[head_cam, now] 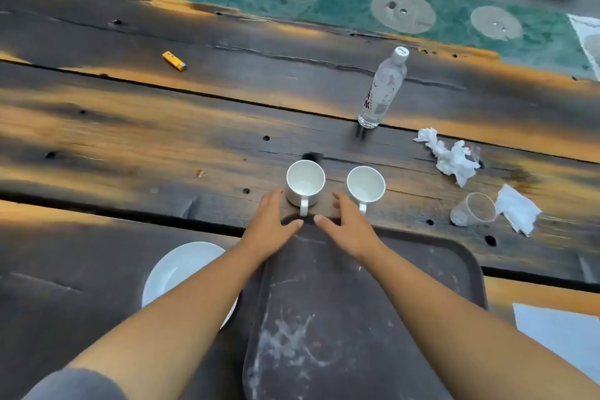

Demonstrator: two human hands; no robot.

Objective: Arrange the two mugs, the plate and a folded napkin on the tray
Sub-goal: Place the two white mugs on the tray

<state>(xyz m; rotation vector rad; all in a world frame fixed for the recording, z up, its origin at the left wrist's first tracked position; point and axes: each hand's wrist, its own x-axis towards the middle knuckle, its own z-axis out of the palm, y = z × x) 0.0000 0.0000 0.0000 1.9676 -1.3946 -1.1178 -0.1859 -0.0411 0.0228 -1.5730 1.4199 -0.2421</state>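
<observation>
The left mug [305,183] and right mug [366,185] stand on the table [130,140] just beyond the far rim of the tray [406,269], handles toward the person. The left hand [271,227] and right hand [349,230] are extended, fingers straight, nothing gripped. The plate [177,266] lies beside the tray, partly hidden by the left forearm [194,299]. Risk: a mug may be tipped if nudged before its handle is gripped.
</observation>
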